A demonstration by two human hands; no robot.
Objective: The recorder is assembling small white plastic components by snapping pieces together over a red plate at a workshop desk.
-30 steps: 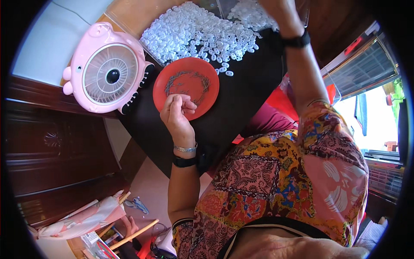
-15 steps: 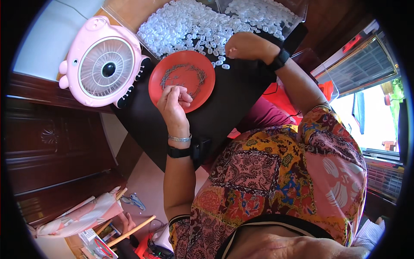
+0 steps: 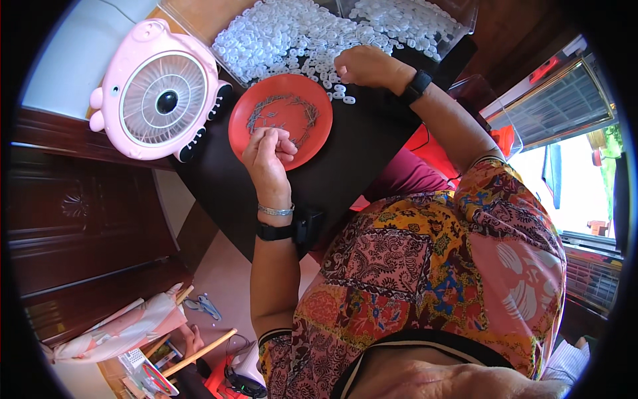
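Observation:
My left hand [image 3: 267, 159] is over the near edge of a round red plate [image 3: 240, 106], its fingers curled together. Whatever they might hold is too small to see. Thin grey metal pins [image 3: 310, 114] lie in a loose ring on the plate, with a few more in its middle. My right hand [image 3: 369, 66] is at the near edge of a heap of small white plastic pieces with holes [image 3: 266, 36]. Its fingers are bent inward and partly hidden, so what is in them does not show. A few loose white pieces [image 3: 348, 100] lie just below that hand.
A pink animal-shaped fan [image 3: 106, 123] stands left of the plate on the dark table [image 3: 219, 193]. Clear plastic walls [image 3: 470, 20] edge the white heap. Below the table, scissors [image 3: 203, 306] lie on the floor near a wooden stick [image 3: 199, 352].
My right hand has moved left and slightly up along the edge of the white pieces. My left hand stays curled over the plate, nearly unmoved.

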